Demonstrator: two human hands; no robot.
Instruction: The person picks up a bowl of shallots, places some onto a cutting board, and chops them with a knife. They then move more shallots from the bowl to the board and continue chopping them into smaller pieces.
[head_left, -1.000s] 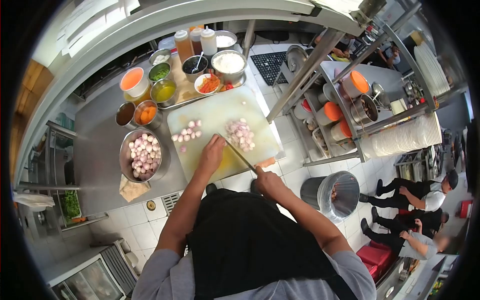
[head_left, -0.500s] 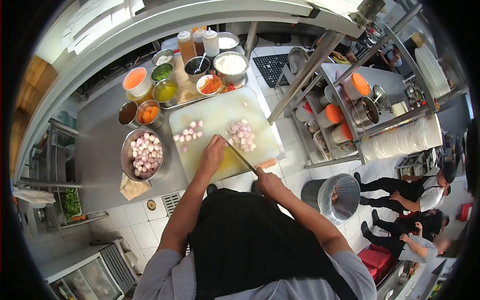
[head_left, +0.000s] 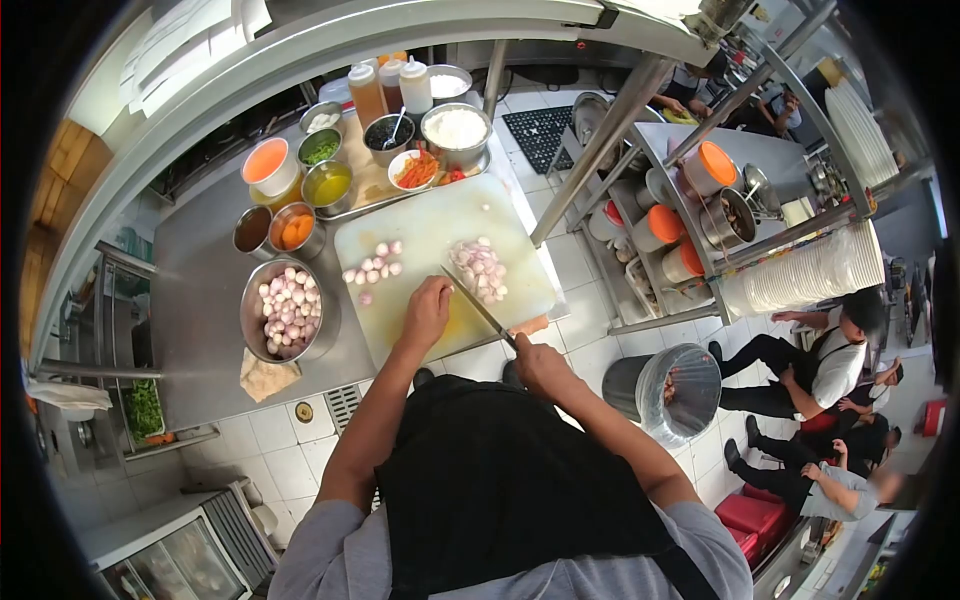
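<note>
The right hand (head_left: 545, 366) grips the knife (head_left: 483, 312); a slip could nick the curled left hand (head_left: 428, 308), its hold unclear. Cut onions (head_left: 480, 270) lie right on the board (head_left: 420, 215), where a bump could scatter them.

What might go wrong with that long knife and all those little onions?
The left hand is close to the blade of the knife, so a slip might nick a finger. The round whole shallots lie loose on the cutting board and might roll. The full metal bowl stands near the table's edge; a bump might spill it.
</note>
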